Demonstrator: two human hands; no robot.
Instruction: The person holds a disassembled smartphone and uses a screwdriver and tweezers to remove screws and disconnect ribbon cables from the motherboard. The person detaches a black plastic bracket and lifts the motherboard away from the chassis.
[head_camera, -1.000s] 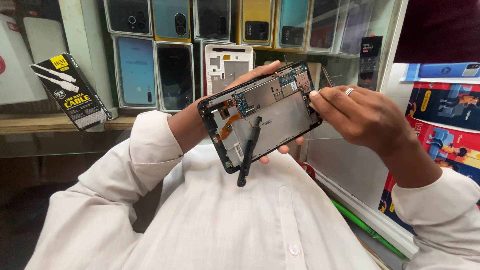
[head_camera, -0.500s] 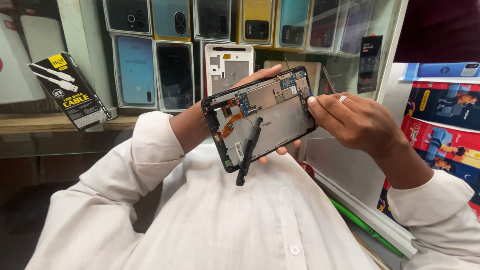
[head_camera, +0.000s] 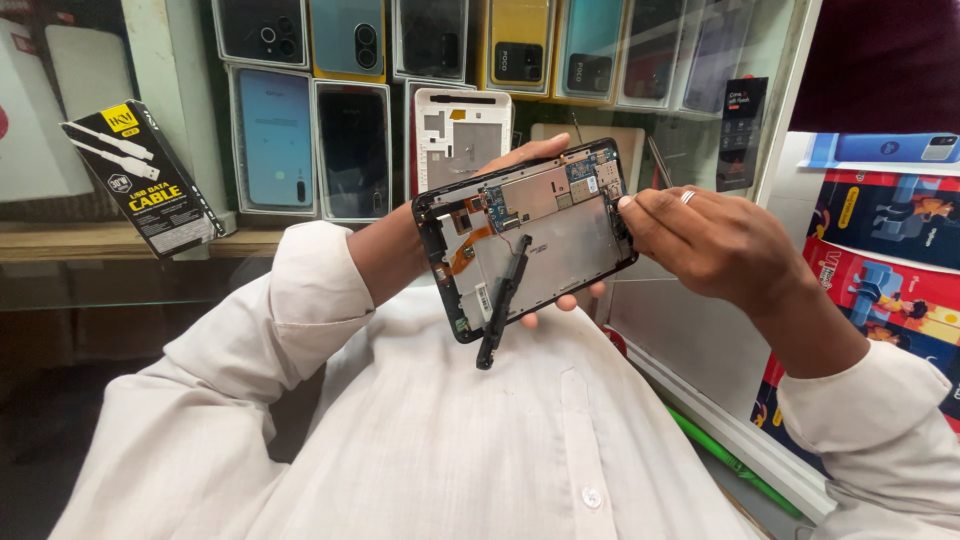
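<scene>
Opened black phone chassis with bare circuit board, held mid-air at chest height, looks light, rigid, fragile: left hand cradles beneath, right hand pinches its right edge, safest by rim.

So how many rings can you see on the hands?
1: a silver ring on a finger of the right hand. The left hand sits mostly behind the opened phone, so more may be hidden.
</scene>
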